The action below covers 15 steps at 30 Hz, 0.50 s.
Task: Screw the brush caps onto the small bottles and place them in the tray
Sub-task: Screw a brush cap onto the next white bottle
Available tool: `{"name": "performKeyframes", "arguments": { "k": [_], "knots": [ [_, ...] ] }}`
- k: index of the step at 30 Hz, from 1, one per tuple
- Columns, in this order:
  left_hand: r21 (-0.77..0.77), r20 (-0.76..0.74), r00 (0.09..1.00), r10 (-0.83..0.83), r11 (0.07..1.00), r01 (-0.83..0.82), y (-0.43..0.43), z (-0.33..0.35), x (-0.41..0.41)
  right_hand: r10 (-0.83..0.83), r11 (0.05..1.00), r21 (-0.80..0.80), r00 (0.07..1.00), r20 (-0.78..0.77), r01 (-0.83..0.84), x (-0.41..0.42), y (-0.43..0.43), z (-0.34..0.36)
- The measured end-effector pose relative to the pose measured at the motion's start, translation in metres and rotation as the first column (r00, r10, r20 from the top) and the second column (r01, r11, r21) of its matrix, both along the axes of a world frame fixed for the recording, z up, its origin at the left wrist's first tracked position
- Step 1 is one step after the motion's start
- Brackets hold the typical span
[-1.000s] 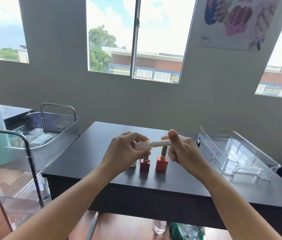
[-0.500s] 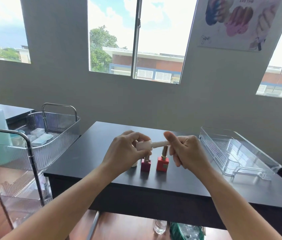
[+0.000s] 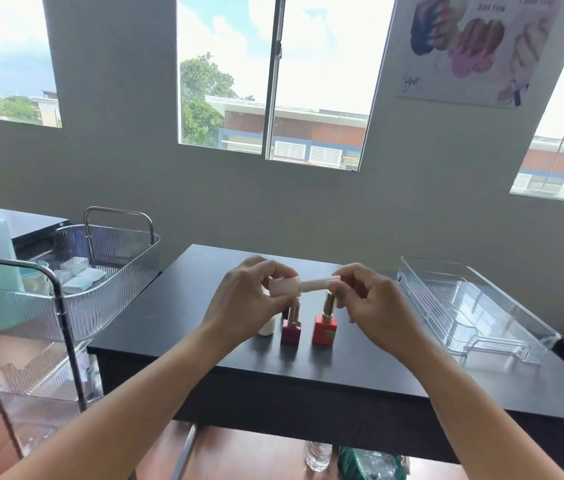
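My left hand (image 3: 251,301) grips a pale pink small bottle (image 3: 284,286), held sideways above the black table (image 3: 176,327). My right hand (image 3: 374,303) pinches its pale pink brush cap (image 3: 318,284), which sits in line with the bottle's neck. Below my hands stand a magenta bottle (image 3: 291,330) and a red bottle (image 3: 324,328), both upright with gold caps on. A white bottle (image 3: 267,329) stands partly hidden behind my left hand. The clear plastic tray (image 3: 474,306) lies to the right with nothing in it.
A metal trolley with ribbed clear baskets (image 3: 114,258) stands left of the table, holding small packets. A water bottle (image 3: 318,455) and a green bag (image 3: 370,464) sit on the floor under the table. The grey wall is just behind the table.
My right hand's fingers have shifted around the cap: the thumb, raised a second ago, now folds down and the fingers pinch the cap's end. The bottle stays in my left hand.
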State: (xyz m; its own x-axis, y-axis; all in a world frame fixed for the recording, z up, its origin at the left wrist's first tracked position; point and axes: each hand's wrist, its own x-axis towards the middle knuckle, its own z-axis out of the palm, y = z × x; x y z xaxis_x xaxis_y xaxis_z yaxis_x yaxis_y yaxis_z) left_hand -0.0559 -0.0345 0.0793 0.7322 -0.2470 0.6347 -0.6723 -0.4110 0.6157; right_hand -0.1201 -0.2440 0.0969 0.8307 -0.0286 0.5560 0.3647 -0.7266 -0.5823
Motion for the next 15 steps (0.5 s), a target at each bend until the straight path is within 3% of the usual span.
{"name": "performKeyframes", "arguments": {
  "k": [7, 10, 12, 15],
  "knots": [
    [0.002, 0.073, 0.997, -0.023, 1.0, 0.023, -0.002, 0.002, -0.001, -0.059, 0.997, 0.05, 0.998, -0.038, 0.06, -0.002, 0.018, 0.007],
    [0.004, 0.079, 0.997, -0.025, 1.0, 0.025, 0.001, 0.003, 0.002, -0.05, 0.994, 0.091, 0.988, -0.148, 0.064, -0.003, 0.018, 0.011],
    [0.009, 0.067, 0.997, -0.029, 1.0, 0.028, 0.003, 0.003, 0.003, -0.048, 0.998, 0.04, 0.981, -0.186, 0.056, -0.004, 0.014, 0.011],
    [0.001, 0.037, 0.999, -0.032, 0.999, 0.032, 0.007, 0.001, 0.005, -0.034, 0.998, -0.06, 0.996, -0.083, 0.03, -0.003, 0.009, 0.004]
  ]
}}
